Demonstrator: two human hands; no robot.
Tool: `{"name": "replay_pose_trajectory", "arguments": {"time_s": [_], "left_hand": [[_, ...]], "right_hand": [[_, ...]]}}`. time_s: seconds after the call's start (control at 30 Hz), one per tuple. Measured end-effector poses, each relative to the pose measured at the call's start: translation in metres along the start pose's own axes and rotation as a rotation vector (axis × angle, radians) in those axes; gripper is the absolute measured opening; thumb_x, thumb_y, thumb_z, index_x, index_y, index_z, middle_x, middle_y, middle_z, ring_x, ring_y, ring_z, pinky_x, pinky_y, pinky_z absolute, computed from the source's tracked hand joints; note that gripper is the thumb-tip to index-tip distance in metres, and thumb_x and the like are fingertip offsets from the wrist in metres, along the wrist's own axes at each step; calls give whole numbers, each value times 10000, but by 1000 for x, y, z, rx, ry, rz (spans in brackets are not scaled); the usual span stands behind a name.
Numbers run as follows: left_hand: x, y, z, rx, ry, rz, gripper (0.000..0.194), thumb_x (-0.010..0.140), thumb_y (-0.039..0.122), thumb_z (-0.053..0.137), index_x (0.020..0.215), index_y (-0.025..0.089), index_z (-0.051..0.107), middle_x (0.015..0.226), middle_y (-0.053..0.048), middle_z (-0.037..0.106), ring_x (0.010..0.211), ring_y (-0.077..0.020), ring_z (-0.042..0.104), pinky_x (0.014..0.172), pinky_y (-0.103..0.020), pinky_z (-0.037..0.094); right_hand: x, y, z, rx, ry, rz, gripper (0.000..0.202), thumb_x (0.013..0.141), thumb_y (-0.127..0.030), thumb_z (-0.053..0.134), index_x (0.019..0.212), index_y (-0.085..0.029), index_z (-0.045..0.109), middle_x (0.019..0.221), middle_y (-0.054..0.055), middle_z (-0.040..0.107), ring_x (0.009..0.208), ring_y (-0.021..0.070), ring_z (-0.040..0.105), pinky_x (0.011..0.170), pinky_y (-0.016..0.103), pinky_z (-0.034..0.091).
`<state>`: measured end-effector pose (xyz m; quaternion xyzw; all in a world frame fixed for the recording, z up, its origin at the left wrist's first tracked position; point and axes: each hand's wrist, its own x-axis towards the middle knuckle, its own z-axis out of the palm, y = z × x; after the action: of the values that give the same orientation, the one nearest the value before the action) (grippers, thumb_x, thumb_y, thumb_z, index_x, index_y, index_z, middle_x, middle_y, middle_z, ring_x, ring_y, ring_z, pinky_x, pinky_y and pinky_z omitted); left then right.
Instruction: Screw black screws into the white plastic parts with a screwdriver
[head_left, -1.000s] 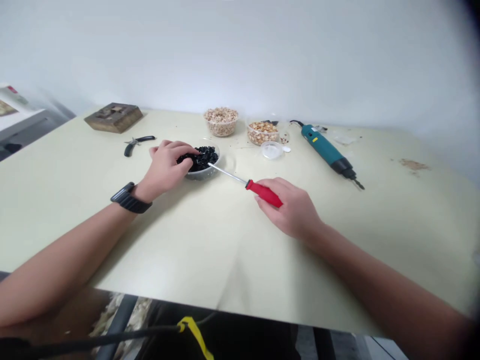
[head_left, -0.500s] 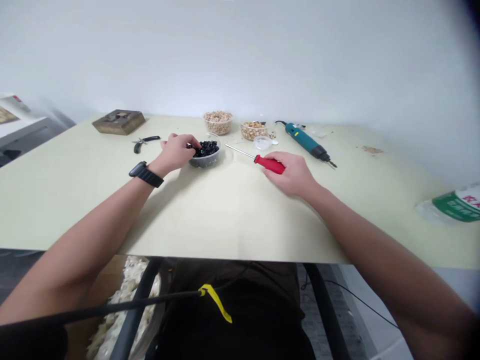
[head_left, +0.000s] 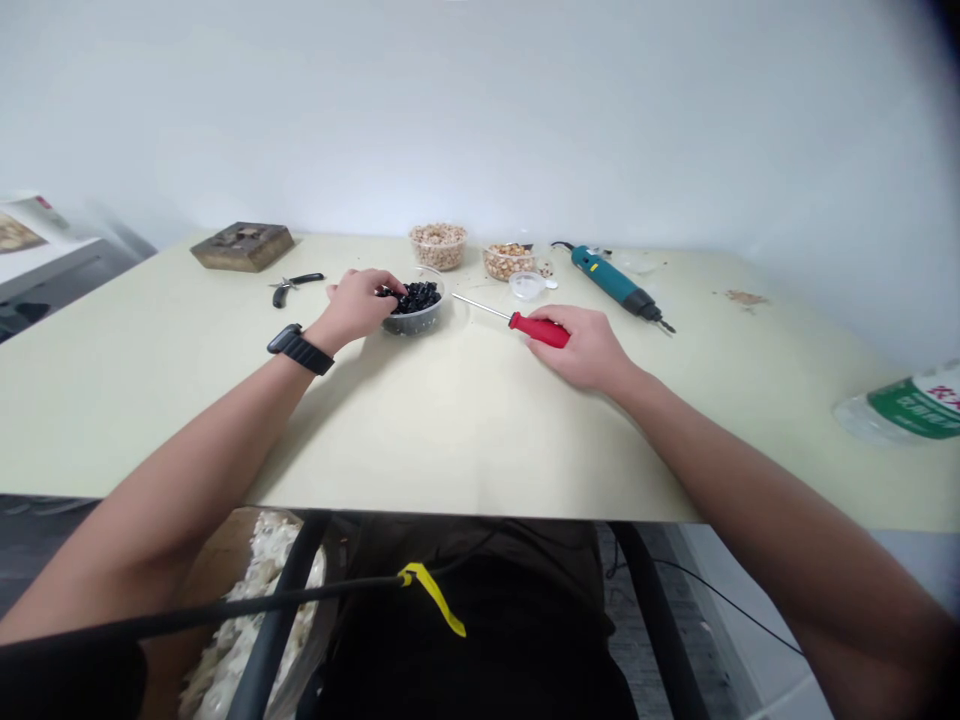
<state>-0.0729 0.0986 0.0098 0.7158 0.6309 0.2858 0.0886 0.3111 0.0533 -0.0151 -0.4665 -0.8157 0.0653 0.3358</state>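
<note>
My left hand (head_left: 361, 303), with a black watch on the wrist, reaches into a clear plastic bowl (head_left: 414, 325) of small shiny black pieces (head_left: 420, 297). Its thumb and forefinger are curled together among the pieces; what lies between the fingertips is hidden. My right hand (head_left: 589, 348) is wrapped round the red handle of a screwdriver (head_left: 541, 330). The thin metal shaft points left, and its tip is just right of the bowl, apart from it.
Behind stand tubs of pale beads (head_left: 439, 246) and brown-white pieces (head_left: 510, 261), with a small clear lid (head_left: 528, 286) in front. A teal rotary tool (head_left: 611, 280) lies right. Pliers (head_left: 287, 288) and a dark wooden block (head_left: 244, 247) are left; a bottle (head_left: 904, 410) lies far right.
The view has shifted slightly, so things on the left sit a little farther right. My left fingers have moved only slightly in the bowl; the right hand still holds the screwdriver.
</note>
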Motion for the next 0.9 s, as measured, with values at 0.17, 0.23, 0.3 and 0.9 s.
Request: {"name": "replay_pose_trajectory", "arguments": {"time_s": [0.17, 0.23, 0.3, 0.9], "left_hand": [[-2, 8, -4, -17, -15, -61, 334, 900, 208, 732, 1153, 263, 944, 1171, -115, 917, 1215, -415, 779, 1156, -603, 531], [-3, 11, -5, -9, -18, -66, 338, 907, 210, 728, 1160, 264, 945, 1191, -113, 923, 1235, -421, 785, 1157, -603, 529], [-4, 13, -5, 7, -27, -75, 351, 927, 218, 717, 1191, 258, 946, 1206, -118, 925, 1248, -426, 790, 1156, -605, 527], [-26, 31, 10, -535, 261, 205, 330, 928, 424, 905, 994, 251, 632, 1064, -75, 852, 1039, -264, 824, 997, -419, 683]], "right_hand": [[-1, 1, 0, 11, 11, 2, 382, 967, -399, 747, 1233, -203, 938, 1223, 143, 932, 1058, 383, 844, 946, 497, 621], [-1, 1, 1, 14, 13, 7, 395, 967, -398, 744, 1246, -200, 939, 1228, 145, 931, 1056, 381, 845, 943, 497, 620], [-1, 2, 1, 21, 13, 14, 408, 964, -403, 743, 1254, -193, 939, 1234, 148, 930, 1056, 380, 847, 939, 494, 621], [1, 6, 1, 24, 49, 8, 452, 983, -409, 720, 1334, -181, 891, 1297, 161, 910, 1099, 377, 830, 972, 485, 608]]}}
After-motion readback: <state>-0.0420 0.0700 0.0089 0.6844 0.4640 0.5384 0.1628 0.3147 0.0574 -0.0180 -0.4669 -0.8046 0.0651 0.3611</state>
